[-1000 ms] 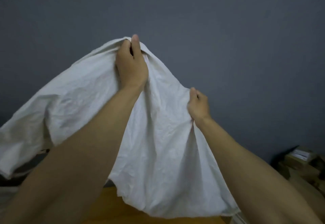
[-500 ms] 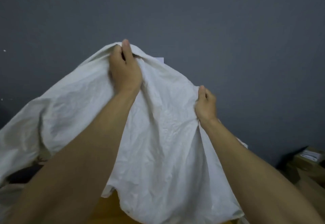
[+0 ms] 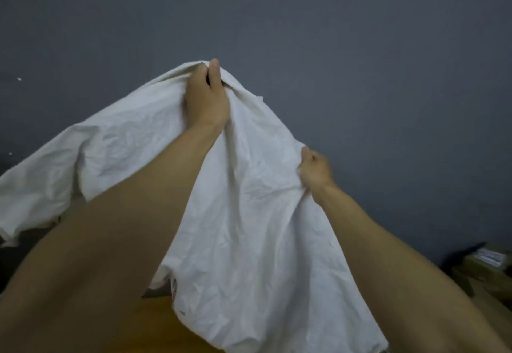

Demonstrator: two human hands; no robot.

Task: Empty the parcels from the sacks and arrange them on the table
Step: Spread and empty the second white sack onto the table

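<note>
Head view: left grip (image 3: 206, 100) and right grip (image 3: 315, 171) both clutch the lifted white sack (image 3: 249, 228) over the worktop (image 3: 155, 322), apparently shaking it empty; next it wants laying aside.

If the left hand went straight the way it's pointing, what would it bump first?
Probably the grey wall. The left hand points up and away, gripping the white sack. Nothing else shows ahead, though the wall's distance is unclear.

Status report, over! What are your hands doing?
Left hand grips white sack high. Right hand grips it lower. Sack hangs over table. Boxes far right.
</note>
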